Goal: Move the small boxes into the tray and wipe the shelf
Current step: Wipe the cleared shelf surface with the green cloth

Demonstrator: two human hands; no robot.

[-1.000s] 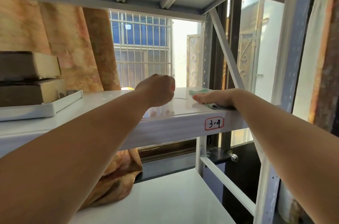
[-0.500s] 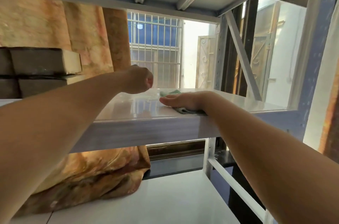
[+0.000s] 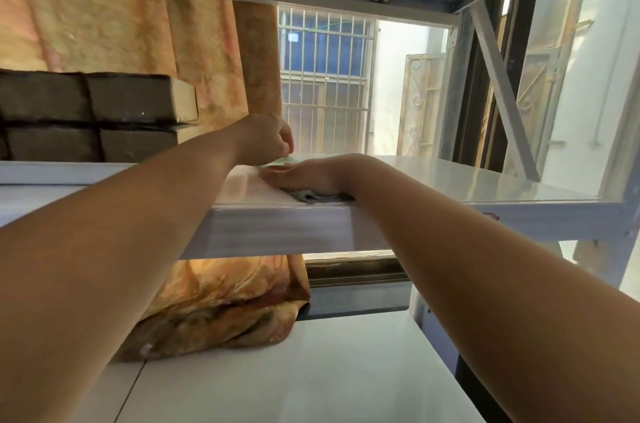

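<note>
The wiping step is judged to be in hand. A greenish cloth point(image 3: 313, 194) is pressed flat on the white shelf point(image 3: 450, 180) under the right hand point(image 3: 304, 175), whose fingers point(image 3: 273, 175) are laid straight and close together on top of it, so the cloth is held down by the palm and not pinched. Only its dark edge at the shelf front and a pale corner behind the hand are seen.

The left hand point(image 3: 263, 140) is raised just behind the right one, above the far corner of the cloth. Its fingers are curled downward, but whether that corner is pinched or only approached cannot be told, because the fingertips are hidden.

The small boxes point(image 3: 138, 97) are seen stacked at the left end of the same shelf, two layers high, well apart from both hands. The tray is not clearly seen from this low angle; only a pale edge under the boxes is visible, so it cannot be said for sure that they stand in it.

For the next move, firm downward pressure is called for, and the cloth should be drawn along the glossy surface, which to the right appears bare. Care is needed that the cloth is not pushed off the front edge.
</note>
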